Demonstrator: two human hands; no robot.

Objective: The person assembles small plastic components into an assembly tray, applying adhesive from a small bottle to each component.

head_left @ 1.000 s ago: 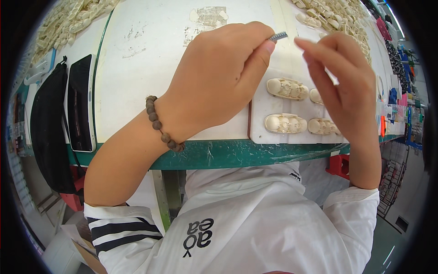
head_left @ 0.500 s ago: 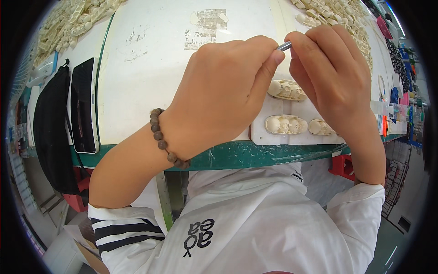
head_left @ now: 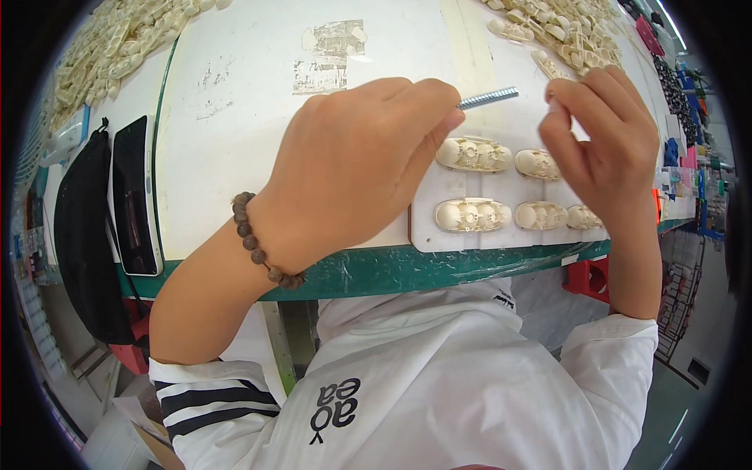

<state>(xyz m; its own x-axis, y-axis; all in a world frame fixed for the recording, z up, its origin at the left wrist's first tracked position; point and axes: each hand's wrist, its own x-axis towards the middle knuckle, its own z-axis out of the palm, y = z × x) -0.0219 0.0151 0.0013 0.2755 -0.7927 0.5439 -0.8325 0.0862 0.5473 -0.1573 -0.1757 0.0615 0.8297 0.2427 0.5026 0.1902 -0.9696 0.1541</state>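
Pinched in the thumb and forefinger of my left hand [head_left: 356, 160] is a thin silver metal rod [head_left: 492, 97] with a ribbed surface. Whether it is a coil spring or a threaded rod, I cannot tell. Its free end points right, over the table. My right hand [head_left: 603, 145] is a short way to the right of that end, not touching it. Its thumb and forefinger are pressed together, and anything between them is hidden. Under the hands lies a white tray [head_left: 427, 229] bearing several cream plastic parts [head_left: 473, 215] in rows; my right hand covers some.
Heaps of cream plastic parts lie at the far left [head_left: 129, 47] and far right [head_left: 568, 27]. A phone [head_left: 135, 196] and a black cloth pouch [head_left: 81, 235] are on the left. The table's green edge [head_left: 352, 270] runs in front of me.
My hands have moved apart, so much more of the silver rod shows beyond my left fingertips. My right hand has let go of the rod's end and shifted right and slightly down.
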